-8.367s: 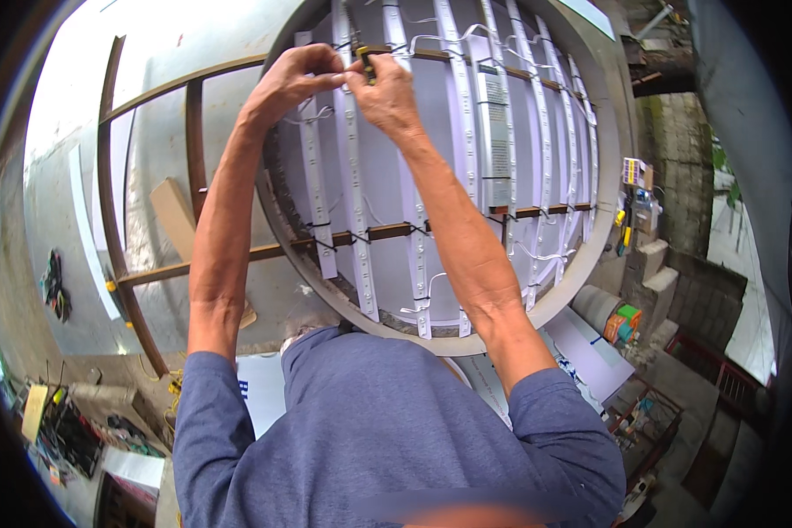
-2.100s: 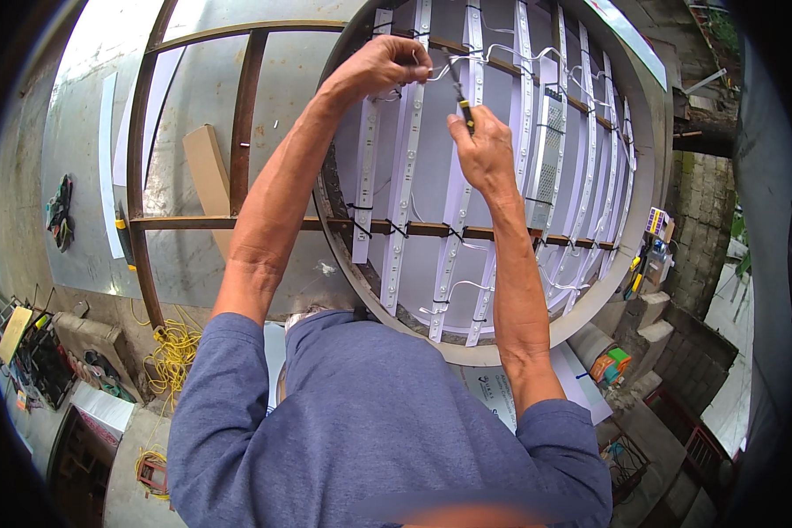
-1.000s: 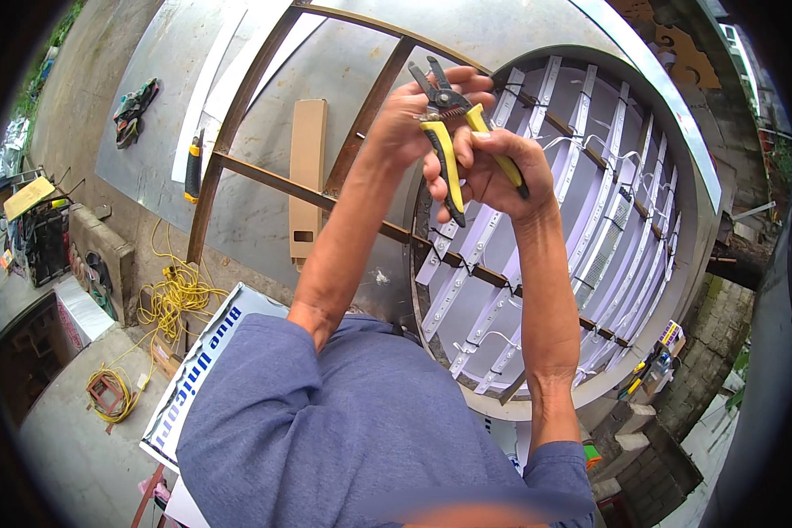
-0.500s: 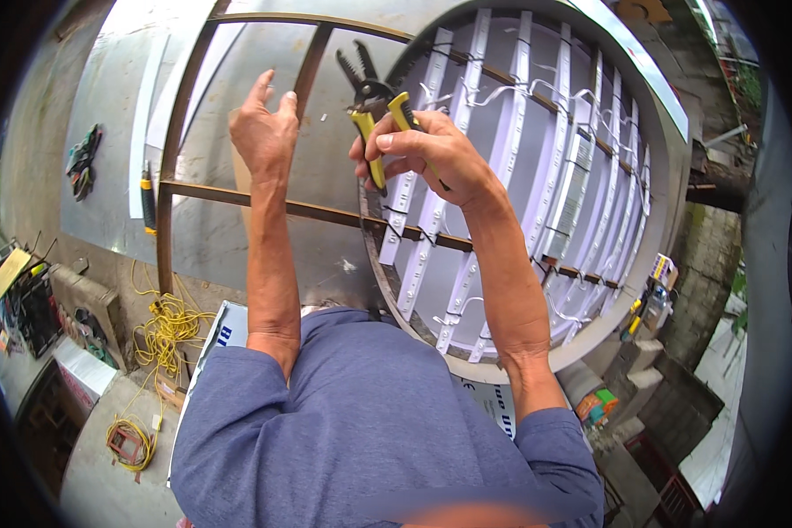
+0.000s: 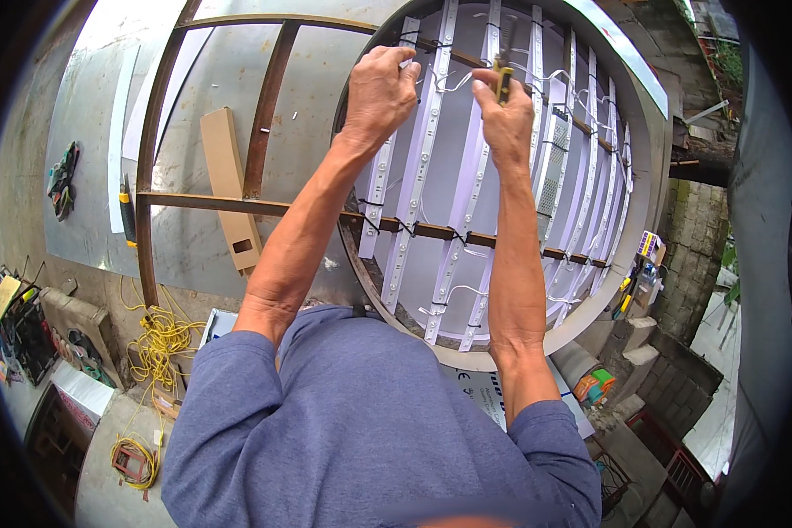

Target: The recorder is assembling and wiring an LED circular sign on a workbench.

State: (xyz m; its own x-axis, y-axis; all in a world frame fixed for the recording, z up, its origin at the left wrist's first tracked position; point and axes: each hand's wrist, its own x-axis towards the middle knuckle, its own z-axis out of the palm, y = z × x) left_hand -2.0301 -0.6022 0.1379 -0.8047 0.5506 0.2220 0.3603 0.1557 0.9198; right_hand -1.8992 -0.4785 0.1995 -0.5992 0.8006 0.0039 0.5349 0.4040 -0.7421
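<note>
My left hand [image 5: 380,99] is closed over the far left rim of a round, drum-shaped sign box [image 5: 572,348]. Its fingertips pinch beside the top end of the leftmost white LED strip [image 5: 377,185]; what they hold is mostly hidden. In my right hand [image 5: 508,123] are wire strippers [image 5: 503,81] with yellow and black handles, seen nearly edge-on and raised over the strips. Thin white wires [image 5: 453,84] loop between the strips near both hands. Black ties fasten the strips to brown metal bars [image 5: 436,231].
A rusty metal frame [image 5: 264,114] lies on sheet metal at left, with a cardboard piece [image 5: 223,167] under it. Further left are a utility knife [image 5: 128,216] and dark gloves [image 5: 62,180]. A yellow cord [image 5: 163,341] lies tangled on the floor. Tools [image 5: 638,286] stand right of the box.
My left hand has moved right from over the frame to the box's rim and closed. My right hand has carried the wire strippers right and farther away, over the strips, turning them edge-on.
</note>
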